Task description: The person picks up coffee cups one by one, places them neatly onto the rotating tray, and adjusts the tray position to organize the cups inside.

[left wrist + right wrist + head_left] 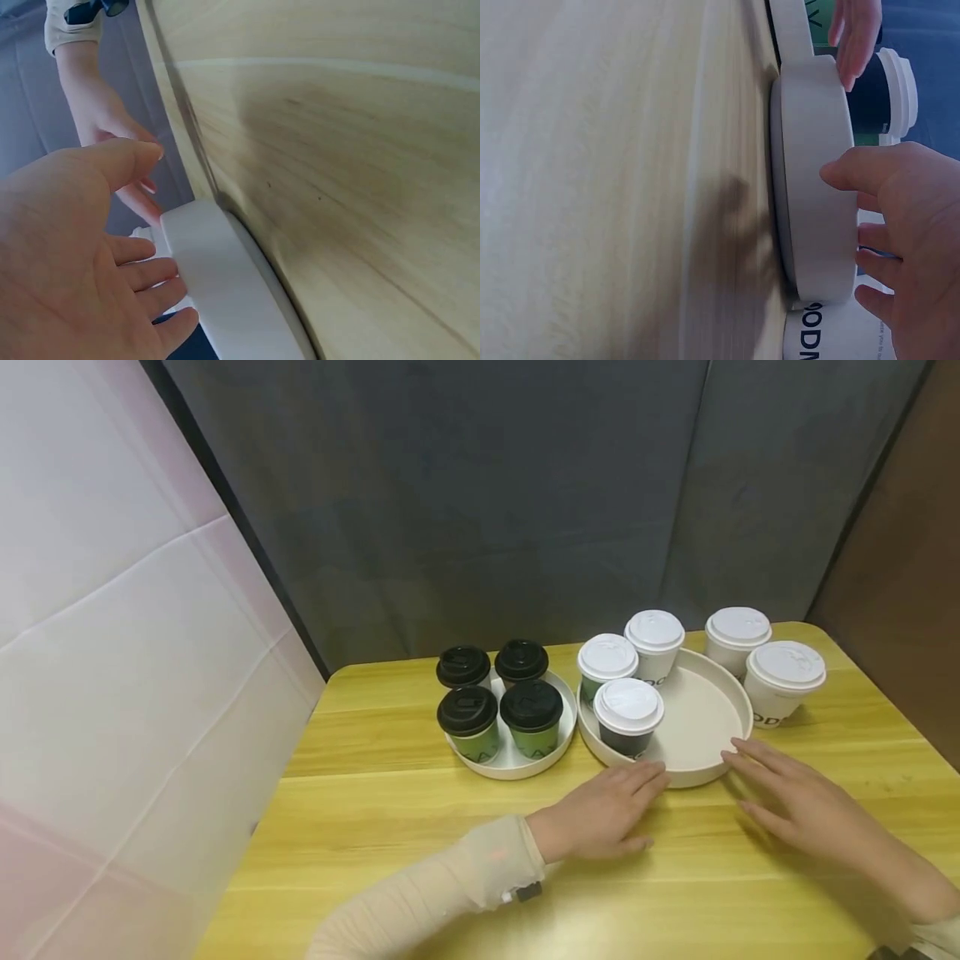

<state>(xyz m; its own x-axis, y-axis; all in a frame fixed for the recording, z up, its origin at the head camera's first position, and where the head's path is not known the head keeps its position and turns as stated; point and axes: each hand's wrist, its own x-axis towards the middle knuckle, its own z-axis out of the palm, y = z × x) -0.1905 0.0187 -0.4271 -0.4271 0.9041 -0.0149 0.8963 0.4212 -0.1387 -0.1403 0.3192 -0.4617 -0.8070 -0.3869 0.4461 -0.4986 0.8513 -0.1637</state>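
A large round cream tray [697, 718] carries three white-lidded paper cups on its left side, the nearest being a dark cup [628, 714]. My left hand [603, 810] has its fingers extended, fingertips right at the tray's near rim. On the tray's right front edge, my right hand [802, 802] reaches in with fingers spread and fingertips at the rim. In the left wrist view, the fingers [157, 281] lie against the tray's side wall [225, 277]. The right wrist view has the right thumb [847, 171] over the outer wall [817, 225]. Neither hand grips anything.
A smaller white round tray [513, 768] to the left holds several black-lidded green cups [534, 718]. Right of the large tray stand two white cups [783, 683], one printed with dark letters. A dark partition [450, 510] rises behind the wooden table [420, 843].
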